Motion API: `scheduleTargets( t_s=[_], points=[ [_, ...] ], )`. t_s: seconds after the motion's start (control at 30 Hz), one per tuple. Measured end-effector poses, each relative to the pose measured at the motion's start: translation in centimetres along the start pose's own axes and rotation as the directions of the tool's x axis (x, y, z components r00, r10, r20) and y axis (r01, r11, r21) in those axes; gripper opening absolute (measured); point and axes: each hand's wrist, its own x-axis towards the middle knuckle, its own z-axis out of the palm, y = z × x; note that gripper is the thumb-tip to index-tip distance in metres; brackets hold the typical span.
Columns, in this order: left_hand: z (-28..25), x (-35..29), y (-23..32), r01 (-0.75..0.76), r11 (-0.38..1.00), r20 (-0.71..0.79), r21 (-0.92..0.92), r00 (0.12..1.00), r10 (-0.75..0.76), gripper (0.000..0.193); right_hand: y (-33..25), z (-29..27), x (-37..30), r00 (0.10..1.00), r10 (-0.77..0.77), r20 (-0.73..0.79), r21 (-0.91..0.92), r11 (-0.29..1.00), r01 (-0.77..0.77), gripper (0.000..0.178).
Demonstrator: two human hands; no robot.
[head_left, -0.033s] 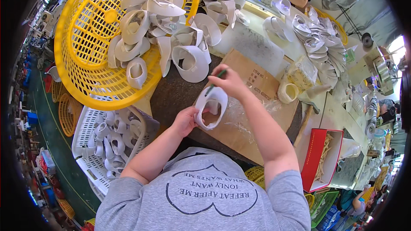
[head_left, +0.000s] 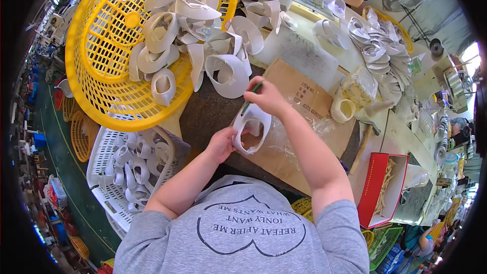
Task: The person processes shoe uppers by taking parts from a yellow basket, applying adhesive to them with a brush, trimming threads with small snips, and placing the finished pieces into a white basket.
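My left hand (head_left: pixel 220 144) pinches the near left edge of a white shoe upper (head_left: pixel 265 117), a curved piece with a wide oval opening. Part of its rim lies hidden under my fingers. In my right hand (head_left: pixel 268 98) is a slim green pen-like stick (head_left: pixel 245 108), slanting down so that its lower end meets the far edge of the upper. The piece is held above the brown cardboard (head_left: pixel 294 160) on the worktable. Just beyond my hands stand more white uppers (head_left: pixel 231 83), heaped toward the large yellow basket.
The yellow basket (head_left: pixel 83 104) tilts at the far left, above a white crate (head_left: pixel 109 200) of white pieces. On the right are a yellow-stained block (head_left: pixel 359 83), a small glue-stained cup (head_left: pixel 343 111), a hammer-like tool (head_left: pixel 361 147) and a red box (head_left: pixel 370 182) of thin sticks.
Very little differs. My right hand and the green stick have shifted slightly left, and the whole view has moved by a hair. Both hands keep their hold.
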Motion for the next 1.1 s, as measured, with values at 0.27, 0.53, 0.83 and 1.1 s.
scheduleTargets(
  t_s=[0.27,0.53,0.83,1.1],
  points=[
    [-0.2,0.3,-1.2,-0.034,0.994,-0.102,-0.1,0.995,0.024,0.035,5.7,-2.1,-2.9,0.887,0.261,-0.382,0.26,0.951,-0.168,0.013],
    [0.3,0.4,-0.8,-0.001,0.999,-0.145,-0.048,0.989,-0.006,0.035,5.7,3.6,-14.1,0.672,0.315,-0.67,0.524,0.842,0.129,0.015],
    [0.1,0.2,-0.6,0.006,1.0,-0.119,0.006,0.993,-0.005,0.034,4.3,-0.1,-8.2,0.732,0.283,-0.62,0.446,0.895,0.031,0.021],
    [0.5,-0.4,-1.1,-0.023,1.0,-0.125,-0.016,0.992,0.021,0.031,1.3,1.8,-4.3,0.889,-0.07,-0.453,0.006,0.997,0.081,0.011]
  ],
)
